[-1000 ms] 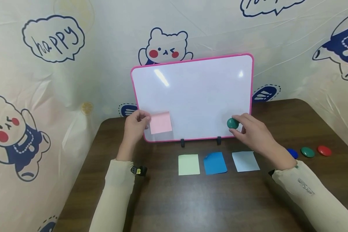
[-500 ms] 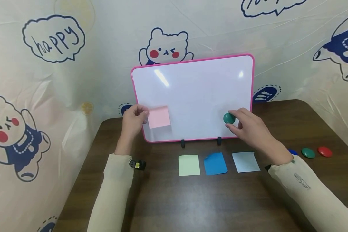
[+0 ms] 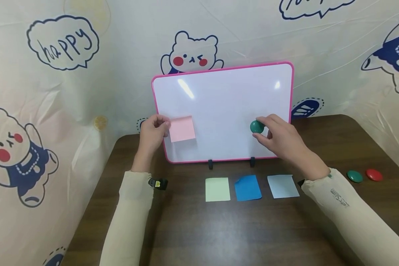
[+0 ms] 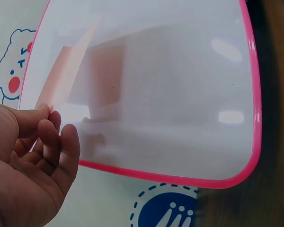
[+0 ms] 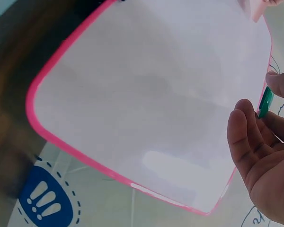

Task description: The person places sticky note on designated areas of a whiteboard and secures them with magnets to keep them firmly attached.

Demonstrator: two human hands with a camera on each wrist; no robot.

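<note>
My left hand (image 3: 153,133) pinches a pink sticky note (image 3: 182,129) by its left edge, before the lower left of a whiteboard (image 3: 226,99) with a pink frame. In the left wrist view the note (image 4: 61,75) stands off the board, its reflection showing on the glossy surface. Between thumb and fingers, my right hand (image 3: 280,136) holds a round green magnet (image 3: 257,126) in front of the board's right part. From the right wrist the magnet (image 5: 265,101) appears edge-on, and a gap to the board cannot be told.
On the table (image 3: 199,232) lie a pale green note (image 3: 217,189), a blue note (image 3: 248,188) and a light blue note (image 3: 283,186) in a row. A green magnet (image 3: 354,176) and a red magnet (image 3: 374,174) lie at the right. Black clips (image 3: 210,164) support the board's lower edge.
Both hands have risen along the board, carrying the pink note and the green magnet. The right hand has also shifted left, and its forearm now hides the blue magnet on the table.
</note>
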